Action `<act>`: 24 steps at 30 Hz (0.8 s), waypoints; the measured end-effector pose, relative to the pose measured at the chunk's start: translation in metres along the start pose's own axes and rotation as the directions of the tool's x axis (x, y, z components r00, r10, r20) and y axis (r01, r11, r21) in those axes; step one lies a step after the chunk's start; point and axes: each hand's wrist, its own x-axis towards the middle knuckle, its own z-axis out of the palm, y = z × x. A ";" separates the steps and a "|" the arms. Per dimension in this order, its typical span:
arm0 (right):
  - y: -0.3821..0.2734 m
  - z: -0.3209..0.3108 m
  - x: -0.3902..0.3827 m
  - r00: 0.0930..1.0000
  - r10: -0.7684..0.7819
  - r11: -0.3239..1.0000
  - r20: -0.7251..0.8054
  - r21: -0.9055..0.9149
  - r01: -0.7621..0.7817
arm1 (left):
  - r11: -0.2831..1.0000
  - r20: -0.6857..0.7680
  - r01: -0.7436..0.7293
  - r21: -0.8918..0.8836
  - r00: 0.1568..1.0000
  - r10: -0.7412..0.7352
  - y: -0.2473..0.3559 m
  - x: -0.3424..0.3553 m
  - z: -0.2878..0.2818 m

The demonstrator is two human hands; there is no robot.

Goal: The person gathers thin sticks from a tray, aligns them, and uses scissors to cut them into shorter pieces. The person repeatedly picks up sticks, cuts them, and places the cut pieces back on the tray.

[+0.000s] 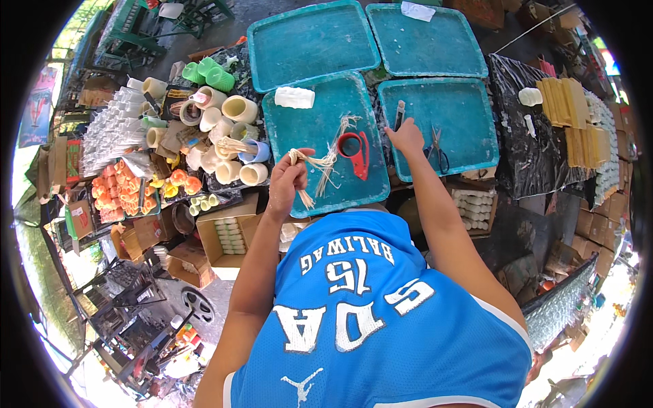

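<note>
My left hand (pixel 291 171) grips a loose bundle of cream strings (pixel 306 198), whose frayed ends hang over the front left teal tray (pixel 277 126). More loose strands lie beside a red tape dispenser (pixel 360 166) with a dark roll in it. A white rolled item (pixel 294 98) rests near that tray's back. My right hand (pixel 408 136) is over the front right teal tray (pixel 466 109), closed on the lower end of a slim dark tool (pixel 399 114), possibly a cutter. Black-handled scissors (pixel 441 155) lie just right of this hand.
Two more trays (pixel 313 44) (pixel 425 41) stand behind. At left are cream cylinders (pixel 239 109), green pieces (pixel 219 78), orange items (pixel 109 190) and white moulded pieces (pixel 109 129). At right, yellow sheets (pixel 583 146) lie on black plastic (pixel 513 156). Cardboard boxes (pixel 209 245) sit below.
</note>
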 end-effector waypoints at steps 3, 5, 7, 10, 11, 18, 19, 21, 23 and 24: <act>0.003 0.010 0.011 0.998 0.010 0.998 0.058 0.062 -0.014 | 1.000 -0.034 -0.002 0.002 0.999 0.002 0.001 -0.001 0.000; 0.007 0.009 0.016 0.992 -0.013 0.995 0.128 0.104 0.000 | 1.000 -0.067 -0.002 0.005 0.998 0.003 -0.003 -0.003 0.000; 0.008 0.000 0.025 0.937 0.009 0.980 0.349 0.182 -0.077 | 1.000 -0.090 -0.014 -0.006 0.996 0.013 -0.003 -0.002 -0.001; 0.042 0.020 0.036 0.965 -0.081 0.958 0.249 0.286 0.006 | 1.000 -0.055 -0.019 -0.007 0.998 0.018 -0.002 0.011 -0.002; 0.043 0.023 0.033 0.979 -0.138 0.948 0.152 0.308 0.085 | 1.000 -0.051 -0.019 -0.005 0.998 0.019 -0.001 0.011 -0.003; 0.045 0.019 -0.062 0.991 -0.132 0.496 -0.022 0.864 0.085 | 0.980 -0.040 -0.086 0.182 0.995 0.095 -0.002 0.012 -0.012; 0.033 -0.006 -0.079 0.981 -0.151 0.308 0.119 0.949 -0.067 | 0.974 -0.069 -0.117 0.192 0.989 0.132 -0.002 0.009 -0.010; 0.018 -0.034 -0.104 0.944 -0.199 -0.014 0.265 0.962 -0.273 | 0.971 -0.054 -0.160 0.177 0.984 0.172 -0.001 0.009 -0.007; 0.009 -0.045 -0.120 0.931 -0.223 -0.269 0.290 0.899 -0.344 | 0.976 0.017 -0.177 0.129 0.984 0.176 0.000 0.014 -0.009; 0.001 -0.053 -0.128 0.949 -0.206 -0.353 0.239 0.886 -0.300 | 0.988 0.009 -0.123 0.094 0.992 0.122 0.001 0.016 -0.010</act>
